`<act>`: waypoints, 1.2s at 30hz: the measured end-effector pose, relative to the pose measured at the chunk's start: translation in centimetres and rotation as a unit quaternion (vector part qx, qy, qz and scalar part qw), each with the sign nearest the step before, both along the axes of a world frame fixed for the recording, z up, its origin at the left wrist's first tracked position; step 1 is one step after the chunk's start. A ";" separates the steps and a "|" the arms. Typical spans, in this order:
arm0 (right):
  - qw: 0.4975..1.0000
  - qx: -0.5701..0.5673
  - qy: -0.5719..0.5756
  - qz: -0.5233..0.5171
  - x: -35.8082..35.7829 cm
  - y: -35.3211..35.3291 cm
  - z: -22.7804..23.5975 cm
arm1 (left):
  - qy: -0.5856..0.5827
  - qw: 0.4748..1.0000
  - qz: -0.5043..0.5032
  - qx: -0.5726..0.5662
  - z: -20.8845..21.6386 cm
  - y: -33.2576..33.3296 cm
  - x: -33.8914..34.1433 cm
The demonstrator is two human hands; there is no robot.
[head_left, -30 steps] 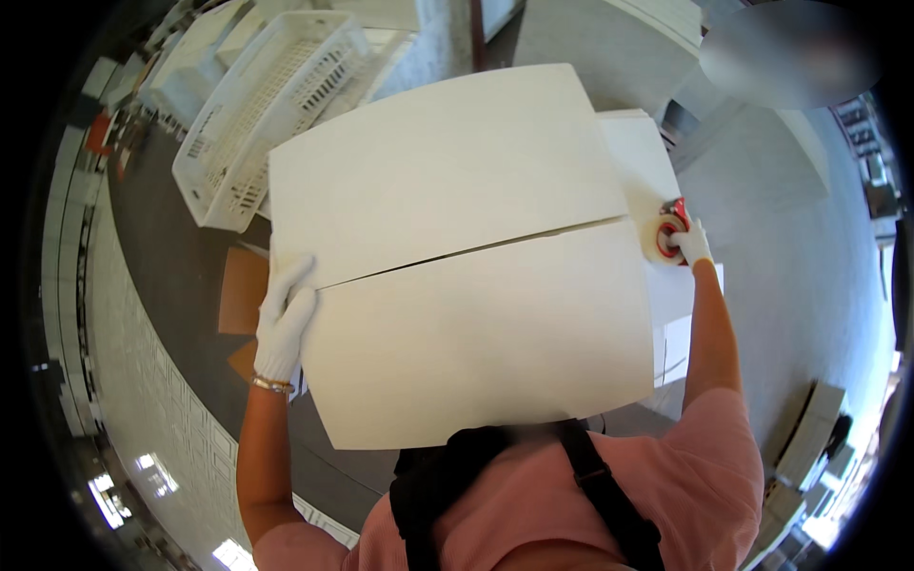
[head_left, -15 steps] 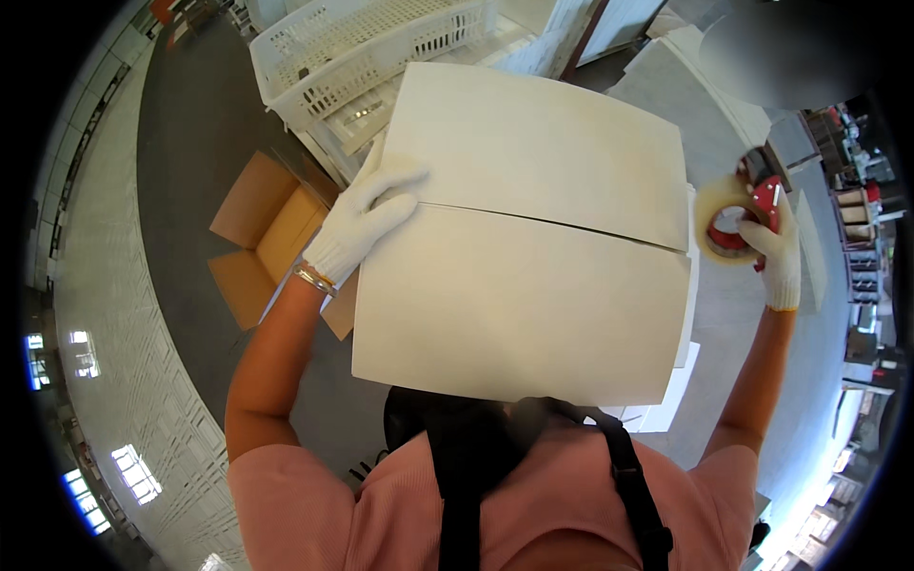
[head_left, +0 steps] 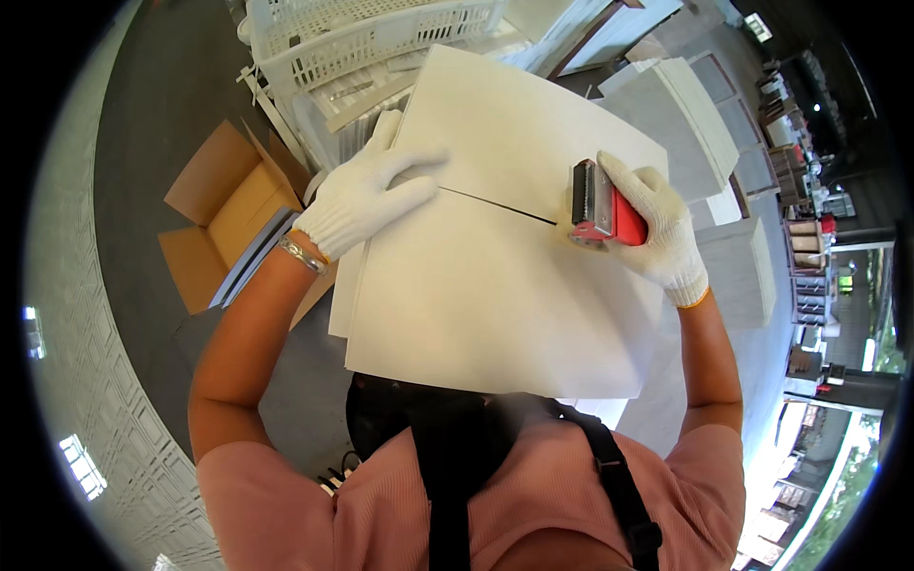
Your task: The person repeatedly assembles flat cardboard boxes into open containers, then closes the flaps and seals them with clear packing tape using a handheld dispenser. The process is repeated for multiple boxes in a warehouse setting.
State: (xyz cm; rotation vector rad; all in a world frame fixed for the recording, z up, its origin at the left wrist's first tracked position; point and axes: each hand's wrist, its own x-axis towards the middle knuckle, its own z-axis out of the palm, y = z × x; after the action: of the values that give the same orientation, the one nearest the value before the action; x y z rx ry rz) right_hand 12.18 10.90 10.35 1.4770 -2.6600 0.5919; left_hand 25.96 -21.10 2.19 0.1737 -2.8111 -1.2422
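Note:
A large white carton (head_left: 476, 295) lies before me, its two top flaps meeting along a dark seam. My left hand (head_left: 367, 195), in a white knitted glove, rests on the left end of that seam with thumb and fingers spread. On the right, my gloved right hand (head_left: 657, 224) is wrapped around a red tape dispenser (head_left: 624, 219) with a dark metal cutting head. The dispenser is over the right part of the seam and covers its end. Whether it touches the flaps I cannot tell.
An open brown cardboard box (head_left: 238, 209) stands on the floor at left, with flat grey-white pieces in it. Beyond the carton is a white plastic crate (head_left: 381, 43). Stacked pale panels (head_left: 676, 114) stand at the far right.
My right hand has brought the tape dispenser leftward from beside the carton to over the seam. My left hand stays on the seam's left end. The view has shifted slightly.

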 end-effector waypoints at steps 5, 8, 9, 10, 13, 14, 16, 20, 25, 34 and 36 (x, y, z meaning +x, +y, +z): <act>1.000 0.001 0.007 -0.015 0.4 0.0 -0.4 | 0.094 0.993 -0.005 -0.065 2.8 2.5 -0.5; 1.000 0.001 0.008 -0.017 0.5 0.3 -0.7 | -0.020 0.981 -0.063 0.182 5.1 5.1 -1.6; 1.000 0.001 0.008 -0.018 0.3 0.2 -0.8 | -0.072 0.965 -0.073 0.242 6.8 5.5 -2.0; 1.000 0.001 0.013 -0.014 0.3 0.1 -0.8 | -0.124 0.942 -0.082 0.300 7.9 5.8 -2.2; 1.000 -0.001 0.026 -0.009 0.4 0.0 -1.0 | -0.034 0.931 -0.132 0.340 5.1 7.5 -3.6; 0.999 -0.001 0.031 -0.012 0.4 0.0 -1.0 | -0.035 0.921 -0.142 0.361 5.0 7.7 -3.9; 0.999 0.004 0.036 -0.014 0.4 0.0 -0.9 | -0.120 0.888 -0.135 0.424 5.3 7.6 -3.8; 0.999 0.013 0.042 -0.009 0.4 0.1 -0.7 | -0.117 0.859 -0.136 0.479 2.1 8.3 -4.9; 1.000 0.002 0.019 0.012 -0.2 0.5 -0.5 | -0.110 0.882 -0.134 0.438 2.1 8.1 -5.2; 0.994 0.096 -0.006 0.046 -0.2 -1.1 1.9 | -0.096 0.911 0.017 0.401 3.8 -2.4 -2.3; 0.991 0.118 -0.001 0.060 0.5 -3.2 2.7 | -0.150 0.903 0.009 0.403 1.8 -5.2 -1.3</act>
State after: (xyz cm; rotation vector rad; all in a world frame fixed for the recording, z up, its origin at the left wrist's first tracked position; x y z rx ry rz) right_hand 12.68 7.73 13.05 1.7033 -2.7364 0.2913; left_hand 24.71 -26.35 4.00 0.4537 -2.2788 -2.4778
